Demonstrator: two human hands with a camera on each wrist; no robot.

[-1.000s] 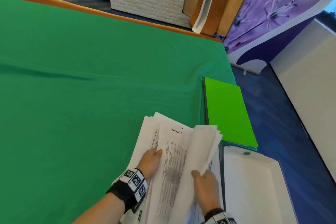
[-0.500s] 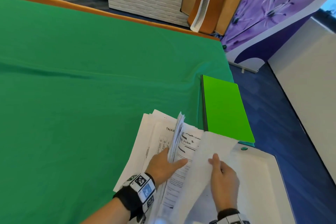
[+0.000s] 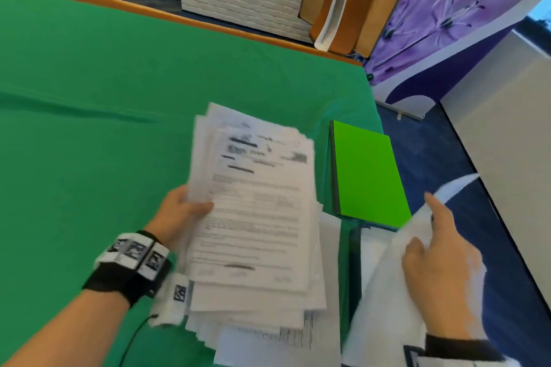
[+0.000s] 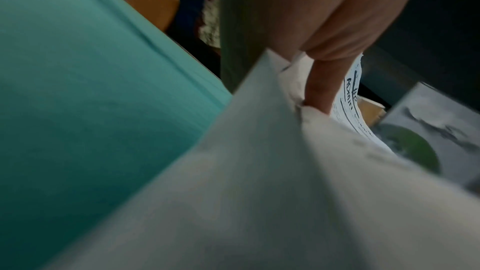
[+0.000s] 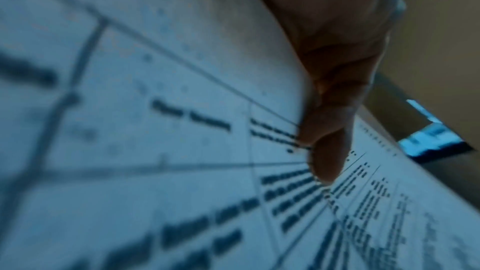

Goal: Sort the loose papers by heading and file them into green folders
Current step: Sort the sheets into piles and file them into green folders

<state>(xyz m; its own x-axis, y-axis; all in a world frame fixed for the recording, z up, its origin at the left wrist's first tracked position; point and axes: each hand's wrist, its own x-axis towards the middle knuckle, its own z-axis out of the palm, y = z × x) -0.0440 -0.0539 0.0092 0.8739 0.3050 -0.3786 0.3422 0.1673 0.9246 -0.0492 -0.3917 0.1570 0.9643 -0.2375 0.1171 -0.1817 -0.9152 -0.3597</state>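
Observation:
A thick stack of printed papers (image 3: 256, 217) is lifted over the green tablecloth, and my left hand (image 3: 182, 214) grips its left edge, thumb on top. In the left wrist view the thumb (image 4: 319, 87) presses on the fanned stack (image 4: 259, 171). My right hand (image 3: 438, 262) holds a separate bundle of sheets (image 3: 384, 301) out to the right, over the table's right edge. Its thumb (image 5: 327, 161) lies on a printed table on those sheets (image 5: 182, 151). A bright green folder (image 3: 366, 176) lies flat at the table's right edge, between the two hands.
The green cloth (image 3: 104, 128) covers the table, whose wooden rim shows at the back. A white open box (image 3: 369, 250) sits under the right-hand sheets. Beyond the right edge is blue floor (image 3: 432, 158) and a white cabinet (image 3: 507, 134).
The pile has been split: my left hand has lifted the main stack up and forward, and my right hand has swung its bundle away to the right, off the white box.

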